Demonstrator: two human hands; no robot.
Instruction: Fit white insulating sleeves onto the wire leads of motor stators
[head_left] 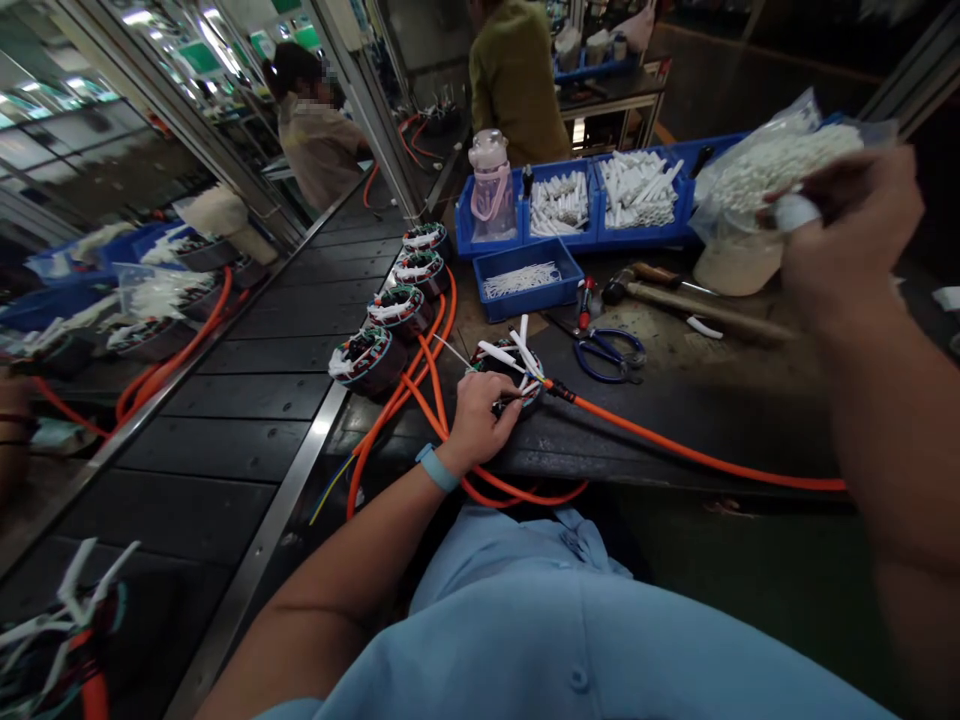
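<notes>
My left hand [484, 420] is closed on the near left edge of a motor stator [534, 362] on the bench. White sleeves stick up from its wires, and an orange cable [675, 446] runs from it to the right. My right hand [855, 230], smeared by motion, is raised at the right beside a clear bag of small white pieces [780, 165] standing in a translucent tub [739, 265]. Its fingers are curled round a white rounded object [796, 212] whose kind I cannot make out.
Several stators [397, 308] with orange cables line the conveyor [247, 350] edge. Blue bins [562, 240] of white tubes and a pink bottle [491, 185] stand behind a blue tray [529, 300]. Blue-handled scissors [607, 355], a red-handled tool [586, 303] and a hammer [705, 310] lie nearby. Co-workers [319, 140] are beyond.
</notes>
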